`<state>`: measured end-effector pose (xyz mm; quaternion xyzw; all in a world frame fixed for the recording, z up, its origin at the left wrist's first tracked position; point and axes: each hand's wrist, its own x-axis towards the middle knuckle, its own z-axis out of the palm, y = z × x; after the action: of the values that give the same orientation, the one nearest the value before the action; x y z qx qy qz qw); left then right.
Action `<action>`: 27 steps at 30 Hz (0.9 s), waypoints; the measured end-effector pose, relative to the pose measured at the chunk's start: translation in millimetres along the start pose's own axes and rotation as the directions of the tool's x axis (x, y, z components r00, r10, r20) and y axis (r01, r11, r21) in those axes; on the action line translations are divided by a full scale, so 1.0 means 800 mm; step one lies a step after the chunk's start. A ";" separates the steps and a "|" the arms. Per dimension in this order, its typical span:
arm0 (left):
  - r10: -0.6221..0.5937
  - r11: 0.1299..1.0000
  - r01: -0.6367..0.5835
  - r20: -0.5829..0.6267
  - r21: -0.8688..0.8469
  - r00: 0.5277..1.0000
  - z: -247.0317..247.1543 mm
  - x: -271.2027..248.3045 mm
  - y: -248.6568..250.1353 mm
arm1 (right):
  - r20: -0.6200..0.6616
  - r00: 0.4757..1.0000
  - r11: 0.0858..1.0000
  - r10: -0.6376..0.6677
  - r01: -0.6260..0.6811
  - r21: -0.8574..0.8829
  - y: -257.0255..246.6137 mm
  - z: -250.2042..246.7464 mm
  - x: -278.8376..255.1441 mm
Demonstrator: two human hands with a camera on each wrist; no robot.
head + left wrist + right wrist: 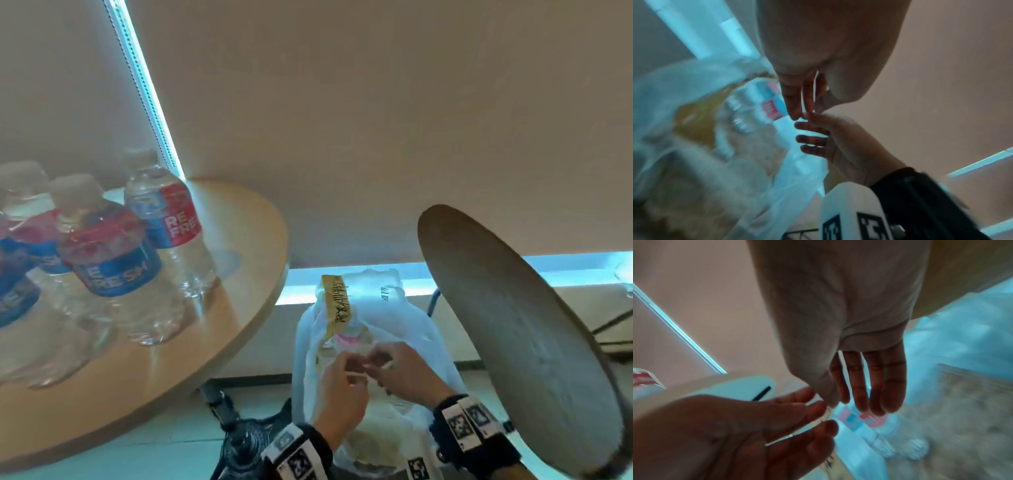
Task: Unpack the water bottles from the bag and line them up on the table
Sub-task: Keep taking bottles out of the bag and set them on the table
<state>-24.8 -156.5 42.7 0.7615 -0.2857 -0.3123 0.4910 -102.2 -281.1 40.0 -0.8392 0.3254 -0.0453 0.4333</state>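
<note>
Both hands met at the mouth of the white plastic bag (404, 329) on the floor beside the round desk (239, 308). Left hand (342, 387) and right hand (404, 373) each pinched its thin film. One water bottle (764, 104) lay inside; four water bottles (113, 253) stood on the desk.

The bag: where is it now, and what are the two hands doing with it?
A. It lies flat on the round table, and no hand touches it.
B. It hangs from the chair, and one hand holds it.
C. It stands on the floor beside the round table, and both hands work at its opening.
C: the bag stands on the floor beside the table, with the left hand and right hand together at its opening.
</note>
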 end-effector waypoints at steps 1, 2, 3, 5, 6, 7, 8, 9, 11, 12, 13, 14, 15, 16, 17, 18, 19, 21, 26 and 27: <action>-0.089 0.996 0.088 -0.039 -0.024 0.995 0.012 0.013 -0.014 | -0.011 0.999 0.998 0.044 -0.044 -0.038 0.015 0.010 0.008; -0.140 0.989 0.136 -0.071 -0.061 0.988 0.021 0.027 -0.027 | -0.027 0.997 0.995 0.076 -0.077 -0.055 0.026 0.019 0.017; -0.180 0.980 0.171 -0.092 -0.097 0.979 0.028 0.038 -0.032 | -0.036 0.994 0.993 0.101 -0.103 -0.057 0.035 0.029 0.027; -0.229 0.970 0.217 -0.127 -0.108 0.965 0.037 0.062 -0.040 | -0.053 0.993 0.992 0.108 -0.111 -0.062 0.038 0.042 0.042; -0.244 0.968 0.231 -0.162 -0.095 0.956 0.040 0.075 -0.045 | -0.065 0.993 0.993 0.094 -0.098 -0.062 0.040 0.048 0.052; -0.279 0.960 0.267 -0.205 -0.082 0.938 0.040 0.086 -0.046 | -0.086 0.993 0.995 0.081 -0.086 -0.052 0.040 0.050 0.060; -0.314 0.949 0.302 -0.244 -0.089 0.917 0.040 0.097 -0.050 | -0.101 0.991 0.995 0.083 -0.087 -0.038 0.037 0.052 0.066; -0.354 0.935 0.347 -0.258 -0.073 0.899 0.039 0.104 -0.051 | -0.127 0.988 0.996 0.085 -0.090 -0.029 0.036 0.053 0.074; -0.316 0.948 0.313 -0.286 -0.059 0.904 0.037 0.114 -0.044 | -0.195 0.978 0.997 0.075 -0.072 0.026 0.035 0.056 0.088; -0.256 0.966 0.253 -0.325 -0.052 0.910 0.036 0.118 -0.038 | -0.227 0.972 0.997 0.066 -0.054 0.058 0.033 0.056 0.094; -0.217 0.975 0.220 -0.356 -0.033 0.909 0.036 0.120 -0.031 | -0.249 0.967 0.997 0.048 -0.032 0.071 0.034 0.056 0.099; -0.200 0.978 0.207 -0.375 -0.023 0.905 0.037 0.121 -0.026 | -0.256 0.966 0.997 0.041 -0.025 0.066 0.032 0.054 0.101; -0.213 0.975 0.220 -0.381 -0.026 0.900 0.039 0.123 -0.023 | -0.262 0.965 0.999 0.012 0.002 0.054 0.032 0.052 0.102; -0.229 0.972 0.233 -0.389 -0.038 0.892 0.041 0.124 -0.020 | -0.262 0.965 0.998 -0.012 0.027 0.055 0.032 0.049 0.103; -0.239 0.970 0.237 -0.401 -0.056 0.884 0.042 0.129 -0.024 | -0.271 0.961 0.996 -0.047 0.065 0.055 0.034 0.046 0.104; -0.235 0.971 0.230 -0.418 -0.064 0.877 0.042 0.132 -0.026 | -0.272 0.960 0.995 -0.059 0.079 0.062 0.036 0.044 0.105; -0.226 0.974 0.219 -0.427 -0.065 0.876 0.044 0.138 -0.031 | -0.272 0.959 0.994 -0.074 0.094 0.062 0.037 0.041 0.107; -0.220 0.974 0.223 -0.437 -0.046 0.872 0.045 0.147 -0.041 | -0.258 0.965 0.996 -0.056 0.073 0.056 0.037 0.037 0.110; -0.236 0.967 0.254 -0.405 -0.009 0.883 0.040 0.158 -0.043 | -0.233 0.972 0.998 -0.020 0.034 0.055 0.032 0.036 0.114; -0.243 0.965 0.261 -0.397 -0.010 0.885 0.039 0.159 -0.044 | -0.230 0.973 0.998 -0.019 0.032 0.054 0.033 0.036 0.117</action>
<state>37.8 -256.7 -24.7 0.8498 -0.0865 -0.2073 0.4769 -31.8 -326.1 -16.9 -0.8196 0.3611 -0.1568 0.4162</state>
